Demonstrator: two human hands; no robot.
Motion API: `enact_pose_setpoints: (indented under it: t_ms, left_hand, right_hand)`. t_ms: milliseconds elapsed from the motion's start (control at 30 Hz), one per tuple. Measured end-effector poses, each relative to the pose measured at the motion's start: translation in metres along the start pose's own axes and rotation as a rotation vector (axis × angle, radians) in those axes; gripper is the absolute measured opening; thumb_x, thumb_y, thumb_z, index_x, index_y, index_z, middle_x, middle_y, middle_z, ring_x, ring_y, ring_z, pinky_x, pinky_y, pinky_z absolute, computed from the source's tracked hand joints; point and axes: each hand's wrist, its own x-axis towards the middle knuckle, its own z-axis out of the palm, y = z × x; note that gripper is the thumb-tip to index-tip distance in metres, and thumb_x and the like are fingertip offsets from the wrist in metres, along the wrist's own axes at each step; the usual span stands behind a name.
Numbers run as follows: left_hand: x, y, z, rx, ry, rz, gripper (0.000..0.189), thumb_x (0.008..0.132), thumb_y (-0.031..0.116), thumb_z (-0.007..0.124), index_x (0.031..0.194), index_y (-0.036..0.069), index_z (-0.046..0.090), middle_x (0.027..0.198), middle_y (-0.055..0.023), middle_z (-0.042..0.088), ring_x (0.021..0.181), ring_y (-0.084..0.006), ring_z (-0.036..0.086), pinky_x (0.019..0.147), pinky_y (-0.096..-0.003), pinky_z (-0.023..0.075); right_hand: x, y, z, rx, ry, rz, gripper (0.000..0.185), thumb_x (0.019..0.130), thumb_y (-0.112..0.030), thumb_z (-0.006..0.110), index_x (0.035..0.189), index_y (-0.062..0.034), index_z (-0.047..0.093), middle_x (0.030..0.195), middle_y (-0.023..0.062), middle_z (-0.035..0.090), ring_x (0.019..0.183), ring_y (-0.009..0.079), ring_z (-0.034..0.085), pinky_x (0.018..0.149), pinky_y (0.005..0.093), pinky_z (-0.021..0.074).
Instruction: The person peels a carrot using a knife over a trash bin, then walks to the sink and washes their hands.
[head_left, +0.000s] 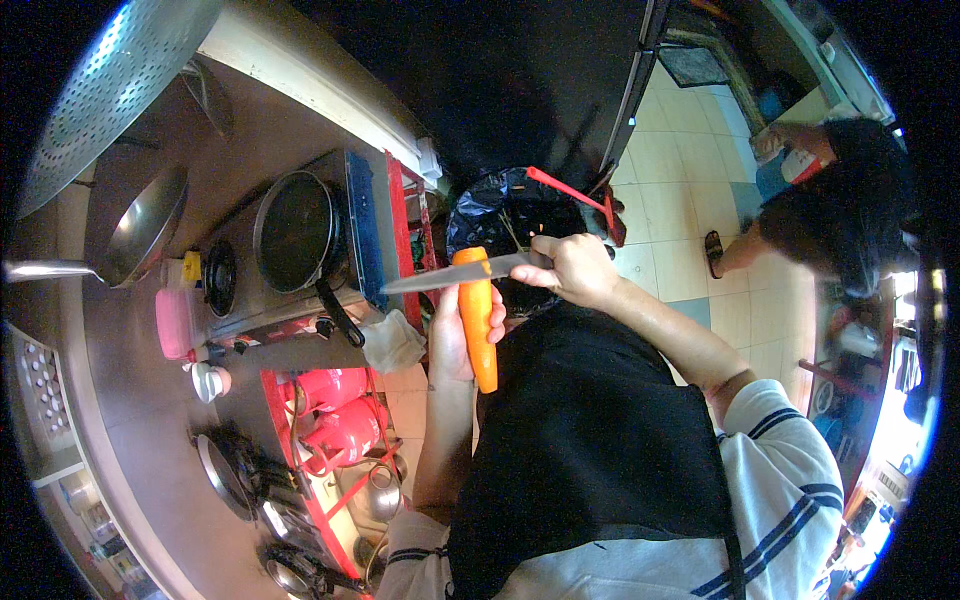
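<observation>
A peeled orange carrot (478, 330) stands nearly upright in the picture, held in my left hand (450, 337) with the fingers wrapped around its side. My right hand (581, 271) grips the dark handle of a kitchen knife (427, 280). The blade lies across the upper part of the carrot, its tip pointing left, and a bit of orange shows at its edge. Beyond both hands is a bin lined with a black plastic bag (480, 206), with small orange scraps near it. A red stick-like handle (570, 191) slants over the bag's right side.
To the left, a frying pan (296, 232) sits on a stove, its handle towards me. Red gas cylinders (345, 431) stand below the counter. A wok (146, 229) and a perforated metal strainer (124, 90) are farther left. Another person (832, 202) is on the tiled floor at right.
</observation>
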Motion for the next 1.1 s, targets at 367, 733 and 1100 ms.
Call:
enact_pose_setpoints:
  t_ms: [367, 733, 1100]
  left_hand:
    - [-0.001, -0.002, -0.003, -0.049, -0.052, -0.019, 0.046, 0.104, 0.05, 0.035, 0.115, 0.008, 0.051, 0.094, -0.0061, 0.056, 0.059, -0.0118, 0.053, 0.045, -0.0237, 0.0416]
    - [-0.005, -0.002, 0.002, 0.005, -0.021, -0.018, 0.041, 0.104, 0.044, 0.036, 0.12, 0.009, 0.05, 0.093, -0.006, 0.056, 0.058, -0.0122, 0.053, 0.046, -0.0251, 0.0421]
    - [-0.01, 0.002, 0.009, -0.012, 0.021, -0.008, 0.044, 0.103, 0.049, 0.038, 0.115, 0.009, 0.052, 0.092, -0.0069, 0.057, 0.062, -0.0165, 0.057, 0.047, -0.0262, 0.0443]
  right_hand:
    - [-0.001, -0.006, -0.004, -0.149, 0.108, 0.003, 0.068, 0.08, -0.076, 0.054, 0.073, -0.0086, 0.06, 0.057, 0.0147, 0.06, 0.055, 0.0351, 0.064, 0.052, 0.046, 0.0509]
    - [0.002, -0.006, -0.006, -0.061, 0.042, -0.017, 0.071, 0.082, -0.077, 0.05, 0.067, -0.0082, 0.062, 0.054, 0.0165, 0.059, 0.055, 0.0369, 0.064, 0.054, 0.0468, 0.0518]
    - [0.001, 0.005, -0.01, 0.01, -0.033, 0.093, 0.065, 0.085, -0.07, 0.053, 0.074, -0.0068, 0.062, 0.06, 0.017, 0.06, 0.061, 0.0389, 0.064, 0.057, 0.048, 0.0494]
